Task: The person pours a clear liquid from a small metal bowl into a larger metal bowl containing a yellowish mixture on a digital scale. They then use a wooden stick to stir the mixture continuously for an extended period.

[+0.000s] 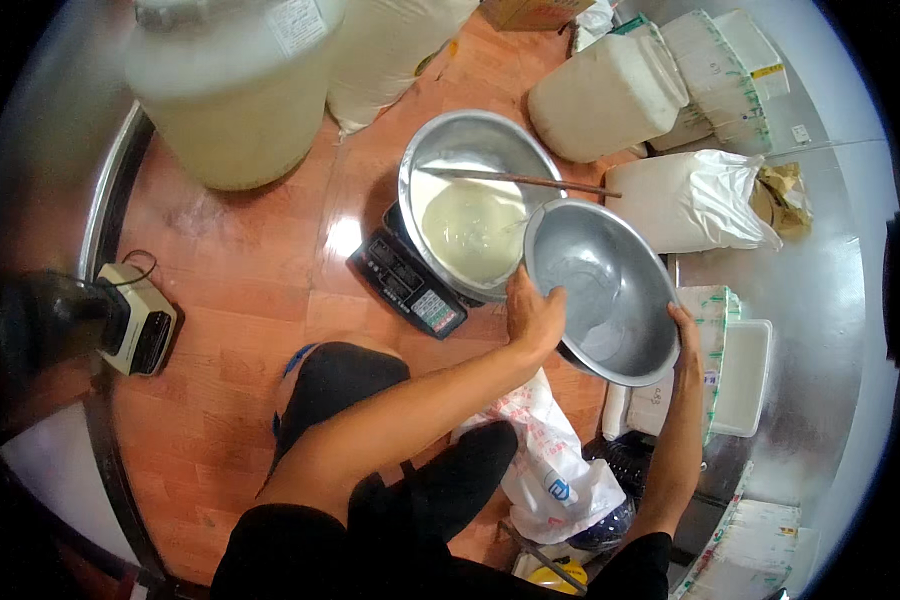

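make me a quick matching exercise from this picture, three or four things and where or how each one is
Things:
1. empty steel bowl
2. steel bowl with pale liquid
3. black scale
4. long stick

States:
a. lies across a bowl's rim
b. on the wooden floor, under a bowl
c. held tilted by left hand and right hand
d. sits on the scale

Pairs: 1-c, 2-d, 3-b, 4-a

The one camera sits on my head and looks almost straight down over my knees to the wooden floor [240, 290]; my forearms enter from the lower edge, and my left hand [532, 318] and right hand [686, 335] lie near the middle, fairly close below the lens; the fisheye bends the metal walls round a dark rim; there is no second view to share anything with.
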### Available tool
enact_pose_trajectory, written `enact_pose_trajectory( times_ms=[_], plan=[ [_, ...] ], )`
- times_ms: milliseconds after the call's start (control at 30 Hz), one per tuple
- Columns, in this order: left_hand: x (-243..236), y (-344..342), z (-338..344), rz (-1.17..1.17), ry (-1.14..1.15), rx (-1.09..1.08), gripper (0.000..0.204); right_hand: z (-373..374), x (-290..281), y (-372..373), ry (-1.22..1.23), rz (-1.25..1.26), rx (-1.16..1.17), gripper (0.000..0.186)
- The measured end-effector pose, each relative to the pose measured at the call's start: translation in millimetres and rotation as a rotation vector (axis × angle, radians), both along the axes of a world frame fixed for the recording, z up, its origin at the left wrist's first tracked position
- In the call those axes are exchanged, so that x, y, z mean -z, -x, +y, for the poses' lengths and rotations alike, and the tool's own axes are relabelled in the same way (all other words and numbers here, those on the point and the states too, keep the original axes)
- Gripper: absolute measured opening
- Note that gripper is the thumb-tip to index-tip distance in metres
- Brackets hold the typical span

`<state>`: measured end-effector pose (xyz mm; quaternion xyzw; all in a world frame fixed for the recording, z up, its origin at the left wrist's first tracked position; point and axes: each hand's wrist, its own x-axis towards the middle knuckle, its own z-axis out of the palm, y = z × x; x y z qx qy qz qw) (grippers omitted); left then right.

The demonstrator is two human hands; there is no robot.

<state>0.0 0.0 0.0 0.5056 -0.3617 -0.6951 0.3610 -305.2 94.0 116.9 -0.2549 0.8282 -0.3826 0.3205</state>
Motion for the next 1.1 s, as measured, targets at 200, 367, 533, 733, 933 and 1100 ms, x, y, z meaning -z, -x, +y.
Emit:
enact_pose_trajectory(
  times_ms=[200, 367, 533, 733, 933, 1100],
  plan=[
    [2, -6, -4, 0.085, -0.001, -0.031, 0.064, -10, -1, -7, -0.026, 0.035, -0.041, 0.046],
    [-1, -4, -3, 0.06, -0.028, -0.021, 0.064, -6, 5, 1, -0.046, 0.063, -0.025, 0.051],
    [1, -5, -3, 0.073, -0.021, -0.034, 0.065, -11, 4, -7, -0.059, 0.082, -0.004, 0.044],
    [-3, -7, -3, 0.085, -0.015, -0.043, 0.065, -11, 4, 4, -0.057, 0.061, -0.057, 0.044],
    [-1, -6, -4, 0.091, -0.03, -0.043, 0.067, -14, 1, -4, -0.074, 0.075, -0.038, 0.057],
    [-3, -9, -5, 0.103, -0.024, -0.05, 0.066, -18, -1, -6, -0.078, 0.071, -0.08, 0.059]
  ],
)
